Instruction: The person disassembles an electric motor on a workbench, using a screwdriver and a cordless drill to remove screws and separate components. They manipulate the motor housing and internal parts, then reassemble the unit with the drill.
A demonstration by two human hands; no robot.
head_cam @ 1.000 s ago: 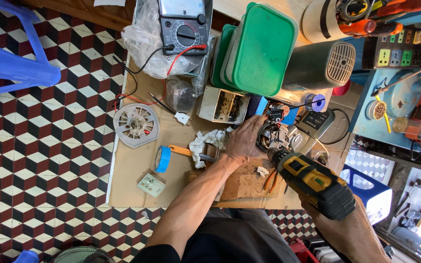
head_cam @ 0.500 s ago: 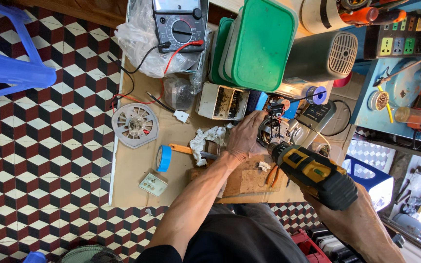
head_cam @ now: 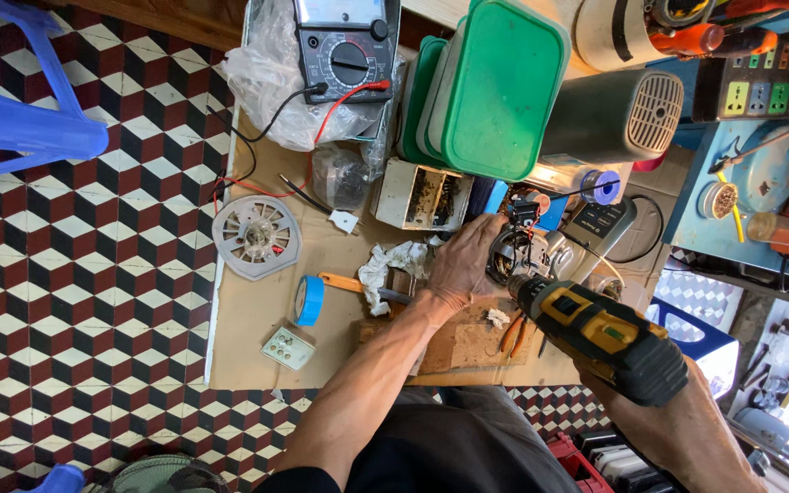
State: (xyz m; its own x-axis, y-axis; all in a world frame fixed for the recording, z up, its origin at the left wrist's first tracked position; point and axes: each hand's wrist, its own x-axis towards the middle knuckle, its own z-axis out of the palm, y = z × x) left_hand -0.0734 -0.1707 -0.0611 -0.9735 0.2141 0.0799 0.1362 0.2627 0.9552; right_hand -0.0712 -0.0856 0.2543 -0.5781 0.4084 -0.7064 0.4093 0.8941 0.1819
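The left hand (head_cam: 465,265) keeps pressing its closed grip down on the small motor assembly (head_cam: 515,251) on the desk (head_cam: 257,319), while the right hand (head_cam: 650,402), wrapped around the yellow cordless drill (head_cam: 595,333), has edged the bit closer, just beside that grip.

A low tan cardboard-covered board (head_cam: 257,310) rests on the chequered tile floor (head_cam: 75,274). On it lie a grey round slotted fan grille (head_cam: 256,237), a blue tape roll (head_cam: 309,300), a small pale-green switch plate (head_cam: 288,348), a crumpled white rag (head_cam: 393,263) and a black analogue multimeter (head_cam: 345,41).
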